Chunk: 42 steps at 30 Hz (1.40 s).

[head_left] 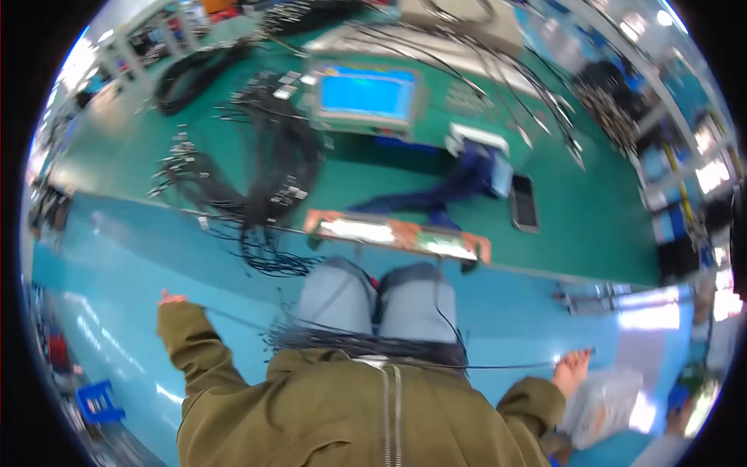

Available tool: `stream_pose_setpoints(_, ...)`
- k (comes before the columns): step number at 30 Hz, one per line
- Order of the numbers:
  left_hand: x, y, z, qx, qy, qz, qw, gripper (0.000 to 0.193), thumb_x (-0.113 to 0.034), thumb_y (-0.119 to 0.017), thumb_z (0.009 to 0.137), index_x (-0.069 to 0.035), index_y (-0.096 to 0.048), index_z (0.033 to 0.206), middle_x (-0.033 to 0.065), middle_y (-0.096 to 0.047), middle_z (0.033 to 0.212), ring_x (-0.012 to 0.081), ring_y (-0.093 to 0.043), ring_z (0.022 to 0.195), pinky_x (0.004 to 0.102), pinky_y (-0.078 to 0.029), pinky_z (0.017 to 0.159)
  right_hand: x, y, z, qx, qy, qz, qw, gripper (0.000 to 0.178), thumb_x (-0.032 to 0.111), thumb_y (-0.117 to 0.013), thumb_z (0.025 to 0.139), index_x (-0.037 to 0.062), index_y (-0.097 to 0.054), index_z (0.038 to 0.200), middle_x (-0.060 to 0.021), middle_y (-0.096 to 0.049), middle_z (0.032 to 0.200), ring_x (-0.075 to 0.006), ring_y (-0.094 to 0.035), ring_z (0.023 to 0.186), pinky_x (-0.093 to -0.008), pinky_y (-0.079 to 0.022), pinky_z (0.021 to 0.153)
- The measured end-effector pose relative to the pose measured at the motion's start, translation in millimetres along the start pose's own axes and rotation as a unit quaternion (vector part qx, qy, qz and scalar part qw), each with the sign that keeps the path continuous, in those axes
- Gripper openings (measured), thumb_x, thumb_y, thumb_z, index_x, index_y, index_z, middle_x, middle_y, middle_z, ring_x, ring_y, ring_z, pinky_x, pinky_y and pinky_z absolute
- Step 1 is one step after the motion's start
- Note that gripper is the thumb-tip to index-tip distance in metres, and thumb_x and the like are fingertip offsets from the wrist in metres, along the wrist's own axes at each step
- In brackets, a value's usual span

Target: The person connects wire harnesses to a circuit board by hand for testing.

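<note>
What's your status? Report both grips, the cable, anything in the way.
Right grip closed on black cable. Left grip half-hidden by sleeve, hold unclear. Black cable running from lap to right grip. Cable bundle across lap, possibly in the way.

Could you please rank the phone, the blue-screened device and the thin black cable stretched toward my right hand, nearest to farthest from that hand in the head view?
From the right hand:
1. Thin black cable: at the hand, running left to the lap.
2. Phone: right part of the green table.
3. Blue-screened device: farther back, left of the phone.
</note>
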State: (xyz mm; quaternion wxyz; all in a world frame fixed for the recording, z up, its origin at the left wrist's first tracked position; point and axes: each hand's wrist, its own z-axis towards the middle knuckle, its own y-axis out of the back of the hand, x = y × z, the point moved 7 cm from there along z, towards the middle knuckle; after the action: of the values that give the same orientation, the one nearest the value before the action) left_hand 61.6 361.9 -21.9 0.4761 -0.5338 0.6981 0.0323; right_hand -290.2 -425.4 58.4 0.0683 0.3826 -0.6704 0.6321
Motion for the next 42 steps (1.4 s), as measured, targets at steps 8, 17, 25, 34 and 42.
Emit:
stream_pose_setpoints(8, 21.3, -33.7, 12.2, 0.073, 0.016, 0.17, 0.983, 0.019, -0.033, -0.053, 0.075, -0.019, -0.044, 0.065, -0.0057, -0.032, 0.042, 0.0097, -0.026, 0.034, 0.0249, -0.021, 0.03, -46.9, -53.8, -24.8, 0.001, -0.003, -0.312, 0.95, 0.011, 0.02, -0.045, 0.086, 0.0096, -0.047, 0.088, 0.0044, -0.034, 0.056, -0.0023, -0.028, 0.046, -0.0154, -0.023, 0.037)
stream_pose_setpoints(17, 239.2, -168.8, -209.3, 0.549, -0.067, 0.333, 0.763, 0.026, -0.019, -0.037, 0.087, -0.003, -0.052, 0.073, 0.005, -0.051, 0.077, 0.0115, -0.041, 0.067, 0.0201, -0.036, 0.065, -299.9, -145.0, -78.0, 0.262, -0.253, -0.333, 0.87, 0.022, 0.019, -0.038, 0.088, 0.0048, -0.047, 0.073, -0.0081, -0.051, 0.084, -0.0129, -0.049, 0.072, -0.0207, -0.038, 0.064)
stream_pose_setpoints(25, 272.6, -172.6, -211.3, 0.377, 0.085, 0.304, 0.87, 0.027, -0.028, -0.041, 0.087, -0.009, -0.045, 0.068, 0.0017, -0.043, 0.062, 0.0065, -0.031, 0.043, 0.02, -0.024, 0.038, -311.6, -114.8, -117.4, 0.165, -0.241, -0.292, 0.911, 0.025, 0.02, -0.035, 0.089, 0.0071, -0.043, 0.069, -0.0033, -0.045, 0.067, -0.006, -0.031, 0.047, -0.0193, -0.028, 0.042)
stream_pose_setpoints(34, 277.3, -157.0, -213.3, 0.396, 0.106, 0.284, 0.867, 0.028, -0.026, -0.039, 0.088, -0.008, -0.044, 0.067, 0.0011, -0.039, 0.052, 0.0058, -0.028, 0.036, 0.0197, -0.022, 0.034, -312.0, -124.6, -94.8, 0.209, -0.227, -0.349, 0.885, 0.026, 0.022, -0.034, 0.089, 0.0072, -0.042, 0.07, 0.0003, -0.037, 0.054, -0.0062, -0.03, 0.047, -0.0194, -0.027, 0.043)
stream_pose_setpoints(42, 281.6, -159.2, -210.3, 0.389, 0.126, 0.311, 0.858, 0.028, -0.025, -0.04, 0.087, -0.007, -0.045, 0.067, 0.0015, -0.039, 0.052, 0.0063, -0.028, 0.035, 0.0199, -0.021, 0.033, -315.5, -119.2, -94.6, 0.184, -0.198, -0.358, 0.894, 0.026, 0.021, -0.034, 0.09, 0.006, -0.044, 0.07, -0.0016, -0.041, 0.062, -0.0063, -0.031, 0.048, -0.0196, -0.028, 0.044)
